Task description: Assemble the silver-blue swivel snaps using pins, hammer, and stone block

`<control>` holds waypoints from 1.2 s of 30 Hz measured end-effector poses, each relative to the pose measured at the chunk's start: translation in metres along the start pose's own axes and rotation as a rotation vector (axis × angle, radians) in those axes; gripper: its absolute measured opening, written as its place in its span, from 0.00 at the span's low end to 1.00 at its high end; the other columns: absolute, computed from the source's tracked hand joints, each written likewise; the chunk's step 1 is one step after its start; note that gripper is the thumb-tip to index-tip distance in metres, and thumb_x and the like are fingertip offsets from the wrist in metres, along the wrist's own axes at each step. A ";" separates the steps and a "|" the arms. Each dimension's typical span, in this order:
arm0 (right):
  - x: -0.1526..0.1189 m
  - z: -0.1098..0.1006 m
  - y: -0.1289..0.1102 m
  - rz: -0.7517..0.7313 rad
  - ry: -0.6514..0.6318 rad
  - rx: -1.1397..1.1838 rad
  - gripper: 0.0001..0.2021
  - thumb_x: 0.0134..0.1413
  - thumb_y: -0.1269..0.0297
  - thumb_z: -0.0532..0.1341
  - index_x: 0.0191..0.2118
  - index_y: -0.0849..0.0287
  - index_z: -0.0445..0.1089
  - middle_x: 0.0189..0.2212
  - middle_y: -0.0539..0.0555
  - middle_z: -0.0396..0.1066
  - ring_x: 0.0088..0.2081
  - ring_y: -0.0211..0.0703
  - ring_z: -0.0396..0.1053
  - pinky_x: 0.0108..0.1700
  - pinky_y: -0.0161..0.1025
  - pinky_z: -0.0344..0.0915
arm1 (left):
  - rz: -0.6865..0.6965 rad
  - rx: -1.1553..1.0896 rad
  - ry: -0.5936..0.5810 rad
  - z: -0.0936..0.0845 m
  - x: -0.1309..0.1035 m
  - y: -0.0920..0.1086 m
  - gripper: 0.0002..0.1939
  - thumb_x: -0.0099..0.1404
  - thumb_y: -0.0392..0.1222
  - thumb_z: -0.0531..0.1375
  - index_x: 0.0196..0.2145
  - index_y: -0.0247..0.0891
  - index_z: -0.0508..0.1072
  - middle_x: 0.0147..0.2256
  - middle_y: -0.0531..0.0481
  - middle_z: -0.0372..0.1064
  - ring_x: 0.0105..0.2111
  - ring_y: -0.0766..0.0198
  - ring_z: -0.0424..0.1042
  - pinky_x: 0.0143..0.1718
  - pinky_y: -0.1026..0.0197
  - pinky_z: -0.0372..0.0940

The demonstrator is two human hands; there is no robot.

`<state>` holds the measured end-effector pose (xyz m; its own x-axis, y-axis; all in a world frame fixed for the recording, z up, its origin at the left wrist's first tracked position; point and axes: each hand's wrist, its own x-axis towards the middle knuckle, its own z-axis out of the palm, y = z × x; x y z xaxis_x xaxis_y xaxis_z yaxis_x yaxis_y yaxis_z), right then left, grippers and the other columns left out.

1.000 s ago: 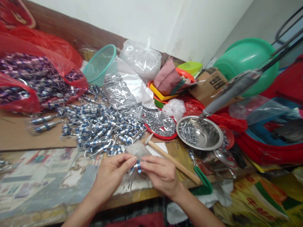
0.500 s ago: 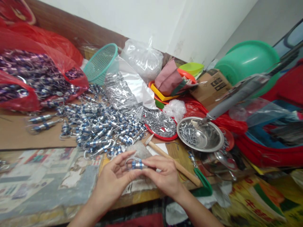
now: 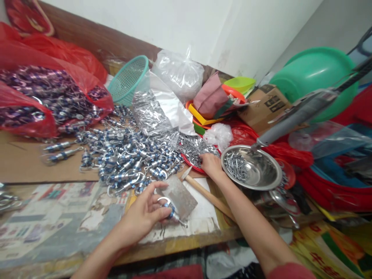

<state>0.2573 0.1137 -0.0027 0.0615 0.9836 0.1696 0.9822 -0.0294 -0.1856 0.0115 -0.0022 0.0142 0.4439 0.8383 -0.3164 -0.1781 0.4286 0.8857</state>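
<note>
Right hand (image 3: 211,164) has left the blue clip (image 3: 170,209) and gone to 1 o'clock, fingertips closing in the red tray (image 3: 200,169) of small metal parts; grip contents unclear. Left hand (image 3: 145,213) pinches the clip over the worktop; best picking one part only
</note>
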 end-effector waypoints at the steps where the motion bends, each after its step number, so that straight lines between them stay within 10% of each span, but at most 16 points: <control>1: 0.000 0.000 0.001 -0.004 0.004 0.005 0.14 0.37 0.81 0.58 0.29 0.57 0.74 0.31 0.58 0.73 0.39 0.51 0.70 0.42 0.42 0.62 | -0.010 -0.009 -0.018 -0.001 0.001 -0.001 0.24 0.51 0.35 0.61 0.44 0.40 0.56 0.25 0.56 0.65 0.26 0.65 0.70 0.27 0.63 0.65; 10: -0.040 -0.027 -0.010 -0.093 0.012 0.252 0.08 0.50 0.69 0.56 0.33 0.59 0.72 0.30 0.52 0.74 0.31 0.39 0.71 0.34 0.33 0.65 | -0.036 -0.130 -0.023 -0.007 0.004 -0.007 0.29 0.49 0.34 0.62 0.47 0.43 0.53 0.28 0.55 0.66 0.28 0.62 0.72 0.33 0.54 0.67; 20: -0.119 -0.038 -0.083 -0.669 0.098 0.609 0.09 0.49 0.77 0.54 0.31 0.62 0.71 0.29 0.55 0.73 0.32 0.38 0.70 0.34 0.33 0.67 | 0.016 -0.139 0.022 -0.006 0.004 -0.013 0.29 0.48 0.33 0.63 0.46 0.41 0.55 0.25 0.57 0.66 0.25 0.68 0.67 0.28 0.62 0.66; 36: -0.134 -0.044 -0.089 -1.075 0.202 -0.058 0.11 0.56 0.74 0.50 0.27 0.64 0.67 0.26 0.58 0.72 0.29 0.43 0.70 0.29 0.38 0.67 | 0.043 -0.151 0.070 -0.006 0.004 -0.013 0.30 0.46 0.30 0.63 0.46 0.40 0.56 0.24 0.58 0.66 0.22 0.72 0.65 0.23 0.68 0.63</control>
<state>0.1690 -0.0232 0.0337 -0.8100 0.4531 0.3723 0.5465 0.8135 0.1989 0.0106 -0.0020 -0.0005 0.3720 0.8762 -0.3063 -0.3282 0.4329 0.8396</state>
